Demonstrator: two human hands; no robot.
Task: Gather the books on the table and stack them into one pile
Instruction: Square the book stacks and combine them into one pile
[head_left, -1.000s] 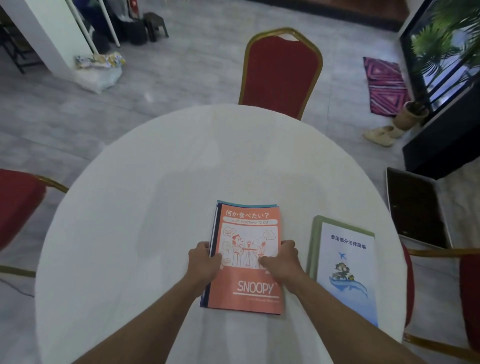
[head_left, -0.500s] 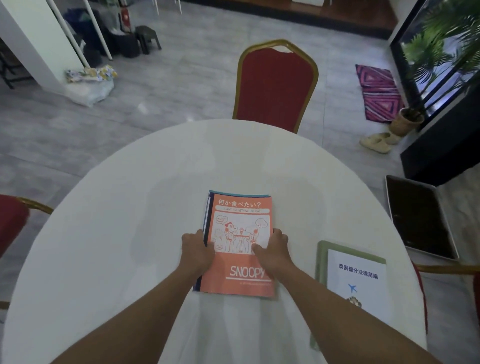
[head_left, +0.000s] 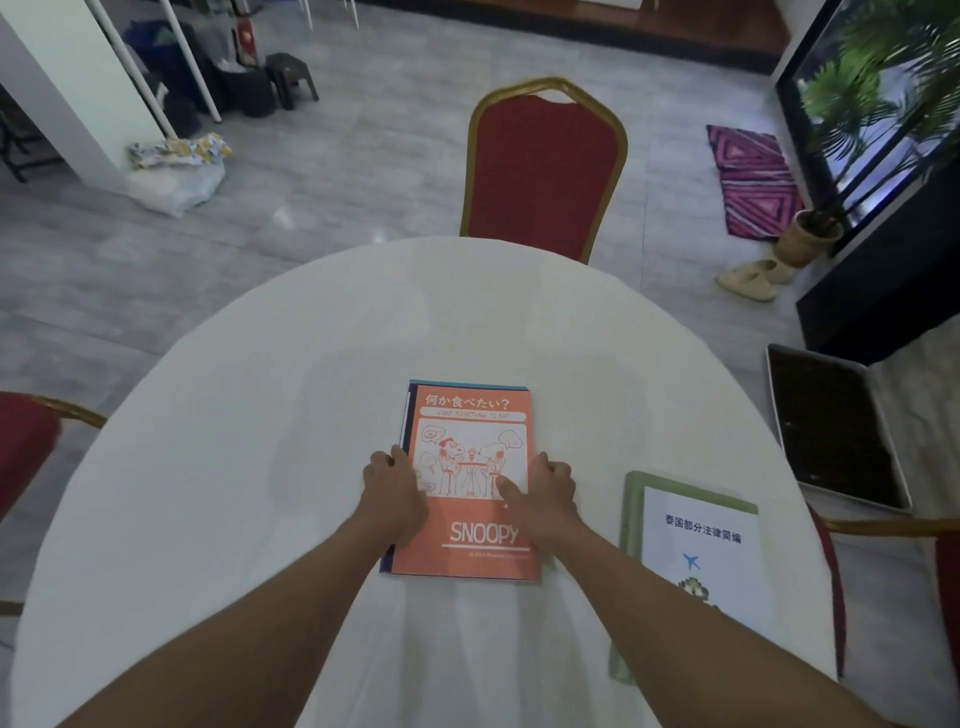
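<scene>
Book pile (head_left: 470, 431) — long axis pointing away, hands (head_left: 393, 486) flanking.

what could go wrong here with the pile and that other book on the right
The pile under the orange Snoopy book is uneven: blue edges show at its top and left, so squeezing with the left hand and right hand may skew it. The white and green book lies apart near the table edge and could get knocked off.
</scene>
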